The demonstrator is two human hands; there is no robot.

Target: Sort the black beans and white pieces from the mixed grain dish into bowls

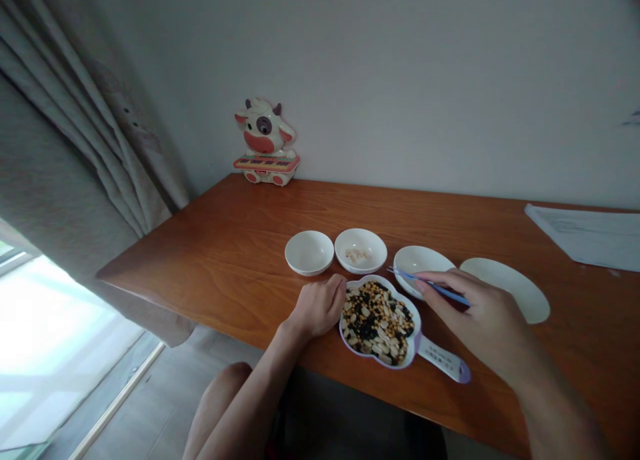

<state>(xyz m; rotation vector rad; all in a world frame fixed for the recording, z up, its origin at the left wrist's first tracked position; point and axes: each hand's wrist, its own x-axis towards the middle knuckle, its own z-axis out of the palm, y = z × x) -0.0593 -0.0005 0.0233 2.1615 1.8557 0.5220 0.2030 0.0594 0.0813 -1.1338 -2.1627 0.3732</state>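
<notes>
A flower-shaped purple-rimmed dish [414,349] full of mixed black, yellow and pale beans sits near the table's front edge. My left hand [319,307] rests curled against its left side, steadying it. My right hand [483,317] pinches blue tweezers [425,281], whose tips hover over a white bowl [419,259] to the right of the dish. Behind stand two more white bowls: an empty one [309,251] and one [361,249] holding a few pale beans.
A flat white plate [507,287] lies right of the bowls. A handle with a label [444,361] sticks out of the bean dish. A cow toy keyboard [265,143] stands by the wall. Papers [590,233] lie far right. Curtains [75,127] hang left.
</notes>
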